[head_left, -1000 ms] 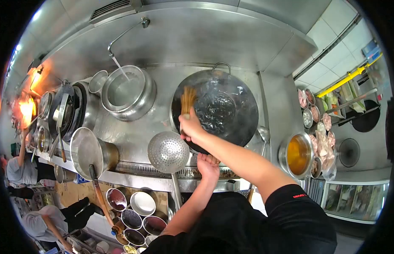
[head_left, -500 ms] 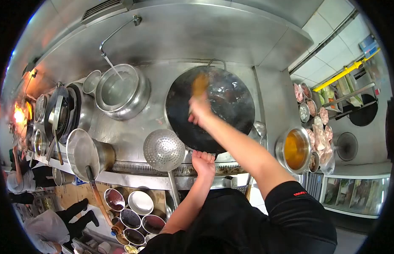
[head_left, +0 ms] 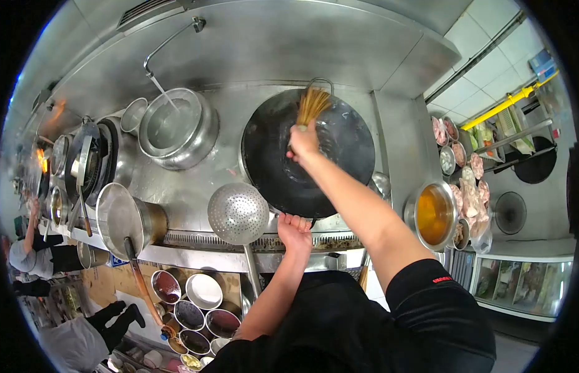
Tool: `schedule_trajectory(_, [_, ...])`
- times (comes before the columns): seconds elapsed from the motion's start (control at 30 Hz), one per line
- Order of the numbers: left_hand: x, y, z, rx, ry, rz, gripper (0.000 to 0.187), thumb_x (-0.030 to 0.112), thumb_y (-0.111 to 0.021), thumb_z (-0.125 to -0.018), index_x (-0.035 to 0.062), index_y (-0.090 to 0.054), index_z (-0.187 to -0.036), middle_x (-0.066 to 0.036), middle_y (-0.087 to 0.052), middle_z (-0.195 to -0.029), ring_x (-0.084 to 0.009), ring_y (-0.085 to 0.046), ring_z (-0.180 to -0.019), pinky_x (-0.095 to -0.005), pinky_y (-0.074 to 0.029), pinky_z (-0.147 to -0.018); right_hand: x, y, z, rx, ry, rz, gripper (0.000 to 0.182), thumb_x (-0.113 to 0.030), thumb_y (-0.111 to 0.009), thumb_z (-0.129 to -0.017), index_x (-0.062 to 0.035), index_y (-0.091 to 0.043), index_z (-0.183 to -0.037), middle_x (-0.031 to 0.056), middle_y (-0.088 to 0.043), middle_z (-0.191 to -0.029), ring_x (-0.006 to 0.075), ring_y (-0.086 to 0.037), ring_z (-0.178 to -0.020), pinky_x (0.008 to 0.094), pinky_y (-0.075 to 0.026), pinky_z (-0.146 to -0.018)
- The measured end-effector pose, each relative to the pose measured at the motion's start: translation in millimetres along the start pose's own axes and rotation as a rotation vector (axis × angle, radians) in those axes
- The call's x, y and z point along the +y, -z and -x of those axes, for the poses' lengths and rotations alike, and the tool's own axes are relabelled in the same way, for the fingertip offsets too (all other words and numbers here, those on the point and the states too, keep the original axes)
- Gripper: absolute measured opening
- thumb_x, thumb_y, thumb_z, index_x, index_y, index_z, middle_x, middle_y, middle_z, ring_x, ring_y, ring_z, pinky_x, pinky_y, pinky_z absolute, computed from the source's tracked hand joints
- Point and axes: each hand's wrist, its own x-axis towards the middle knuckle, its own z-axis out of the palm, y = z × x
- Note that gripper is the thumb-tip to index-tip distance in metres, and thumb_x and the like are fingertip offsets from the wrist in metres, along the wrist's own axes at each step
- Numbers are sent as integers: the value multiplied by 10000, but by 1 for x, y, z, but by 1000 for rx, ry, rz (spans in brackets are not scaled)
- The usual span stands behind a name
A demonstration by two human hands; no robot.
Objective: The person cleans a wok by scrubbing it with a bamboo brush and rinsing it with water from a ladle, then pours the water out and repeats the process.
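A large black wok (head_left: 271, 149) sits on the stove, wet inside. My right hand (head_left: 304, 142) is closed around a bamboo wok brush (head_left: 313, 107), whose bristles lie against the wok's far inner side. At the near rim, my left hand (head_left: 294, 230) is closed on the wok's near handle, which is mostly hidden by the fingers. A looped handle stands at the wok's far rim. Just left of my left hand rests a perforated skimmer (head_left: 238, 213). The bowl of a ladle (head_left: 381, 184) shows at the wok's right.
Water runs from a faucet (head_left: 150, 67) into a metal pot (head_left: 205, 140). A strainer pot (head_left: 152, 224) and several seasoning bowls (head_left: 204, 291) are at the left. On the right stand a bowl of orange liquid (head_left: 432, 217) and raw meat (head_left: 468, 196). Two co-workers (head_left: 75, 342) are at far left.
The brush has moved from the wok's middle left toward its far rim, its bristles now sharp rather than blurred. Less liquid shows in the wok. My left hand stays on the handle.
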Motion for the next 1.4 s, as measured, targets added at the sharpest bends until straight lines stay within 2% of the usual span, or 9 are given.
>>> schedule_trajectory(0.07, [-6,-5,1,1,-1,3,462,346,-365,-1094,199,-294,-663,27,-195,-515,-146,-173,-438,-337,-230,-460,21,-19,42,-296,-255,41,618,-212,-536,-978,-113,-286,-1534,139,-584,-630,241,-552,-372,374,-395,-289])
schedule_trajectory(0.2, [-4,-4,0,-31,-42,-5,469,377,-352,-1101,189,-290,-677,22,-204,-528,-152,-193,-446,-341,-251,-472,12,9,6,-307,-225,167,397,-248,-517,-999,-71,-396,-1334,151,-599,-636,228,-562,-384,373,-399,-302])
schedule_trajectory(0.37, [-12,-7,7,-6,0,7,456,363,-347,-1102,192,-292,-682,36,-185,-532,-143,-184,-456,-333,-226,-466,12,-6,24,-273,-216,105,596,-193,-501,-981,-151,-282,-1534,140,-573,-604,239,-569,-383,364,-403,-295])
schedule_trajectory(0.47, [-6,-5,1,-19,-6,11,453,373,-352,-1097,195,-293,-685,36,-185,-532,-141,-182,-457,-330,-222,-467,14,7,22,-322,-204,183,371,-196,-538,-956,-101,-466,-1307,147,-568,-616,225,-560,-375,357,-361,-291])
schedule_trajectory(0.87, [-12,-7,4,2,-14,24,445,363,-354,-1104,190,-302,-697,24,-208,-538,-148,-200,-464,-332,-243,-488,19,10,18,-181,-121,232,556,-232,-534,-955,-100,-357,-1465,128,-606,-678,242,-617,-426,371,-412,-308])
schedule_trajectory(1.0, [-16,-2,2,-10,25,48,461,384,-325,-1110,192,-318,-691,25,-213,-512,-155,-205,-446,-338,-252,-485,7,20,54,-413,-88,391,587,-254,-553,-954,-96,-357,-1484,166,-660,-760,249,-606,-416,377,-436,-323])
schedule_trajectory(1.07, [-14,4,-3,-30,17,34,464,388,-325,-1111,193,-317,-690,26,-211,-514,-153,-200,-448,-336,-250,-490,22,32,-31,-109,55,127,505,-240,-558,-950,-83,-397,-1402,150,-624,-716,261,-608,-423,394,-429,-317])
schedule_trajectory(1.27, [-22,-5,6,40,31,55,470,348,-330,-1100,203,-294,-654,24,-207,-508,-148,-182,-439,-335,-237,-471,-3,6,67,-399,-150,334,476,-236,-551,-965,-69,-393,-1382,131,-574,-635,248,-589,-398,370,-387,-300])
schedule_trajectory(1.4, [-13,0,0,-26,-6,1,482,375,-305,-1107,193,-289,-661,21,-195,-504,-157,-179,-440,-345,-249,-476,26,-8,-11,-161,-107,-9,354,-269,-532,-981,-49,-451,-1247,142,-577,-633,240,-589,-396,379,-379,-284])
